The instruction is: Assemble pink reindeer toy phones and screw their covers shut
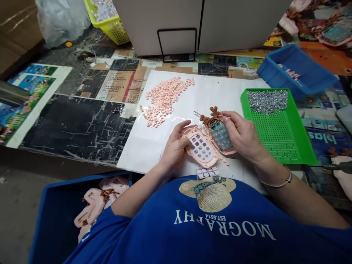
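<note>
In my left hand [175, 147] is a pink plastic shell half [202, 149], its white inner panel pierced by rows of keypad-like holes. The thumb presses on its upper left rim. My right hand [244, 134] grips the matching shell half [222, 136], which has brown antlers at the top and a greyish translucent keypad sheet inside. The two halves sit side by side, edges close together; whether they are joined I cannot tell. Behind the antlers a thin metal tool tip [197, 114] shows. Several small pink pieces [225, 161] lie just below the halves.
Loose small pink parts [165, 97] are heaped on the white work sheet [214, 86]. A green tray [301, 135] of metal screws stands at right, with a blue bin [299, 80] behind it. Lower left, a blue crate [52, 212] holds pink shells. Grey panels [236, 25] stand at the back.
</note>
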`<action>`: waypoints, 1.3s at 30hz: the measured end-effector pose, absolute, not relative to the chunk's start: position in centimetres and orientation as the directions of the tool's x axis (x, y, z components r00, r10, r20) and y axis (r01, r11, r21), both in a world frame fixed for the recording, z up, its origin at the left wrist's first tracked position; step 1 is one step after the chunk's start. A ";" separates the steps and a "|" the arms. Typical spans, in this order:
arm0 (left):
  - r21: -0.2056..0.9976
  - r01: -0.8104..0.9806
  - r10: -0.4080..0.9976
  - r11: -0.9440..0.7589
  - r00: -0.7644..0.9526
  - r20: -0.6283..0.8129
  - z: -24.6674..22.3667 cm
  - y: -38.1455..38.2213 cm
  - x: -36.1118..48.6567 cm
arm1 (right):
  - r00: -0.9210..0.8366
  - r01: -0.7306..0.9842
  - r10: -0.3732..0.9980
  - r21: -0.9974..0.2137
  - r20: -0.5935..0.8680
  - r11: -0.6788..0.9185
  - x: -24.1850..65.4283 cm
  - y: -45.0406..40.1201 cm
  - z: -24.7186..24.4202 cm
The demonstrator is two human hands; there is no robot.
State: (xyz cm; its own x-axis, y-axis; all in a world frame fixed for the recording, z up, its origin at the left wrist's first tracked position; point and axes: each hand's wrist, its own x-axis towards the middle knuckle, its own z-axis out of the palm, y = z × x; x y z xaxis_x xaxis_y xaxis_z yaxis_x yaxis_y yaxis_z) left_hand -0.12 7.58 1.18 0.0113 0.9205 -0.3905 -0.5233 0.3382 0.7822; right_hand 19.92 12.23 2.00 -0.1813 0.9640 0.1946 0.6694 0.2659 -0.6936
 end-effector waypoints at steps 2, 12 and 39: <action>0.796 -0.507 0.921 0.330 -0.012 -0.389 1.5 8.0 -0.6 | -0.171 0.658 0.965 -0.706 0.200 0.263 20.0 12.3 2.1; 0.881 -0.441 0.955 0.173 -0.145 -0.260 0.0 9.9 -2.9 | -0.167 0.389 0.979 -0.905 0.114 0.172 20.4 12.3 2.4; 0.988 -0.081 0.987 -0.133 0.082 0.139 2.1 8.3 -1.6 | -0.342 0.555 0.881 -0.687 0.327 0.470 18.5 8.3 5.3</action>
State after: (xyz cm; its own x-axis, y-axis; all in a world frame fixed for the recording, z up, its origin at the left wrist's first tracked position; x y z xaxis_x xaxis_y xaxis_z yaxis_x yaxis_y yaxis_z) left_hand -1.63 8.29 2.06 0.0817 0.9869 0.1391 -0.0813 -0.1325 0.9878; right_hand 18.52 8.31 5.26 -0.3418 0.8811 0.3267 0.5547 0.4698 -0.6867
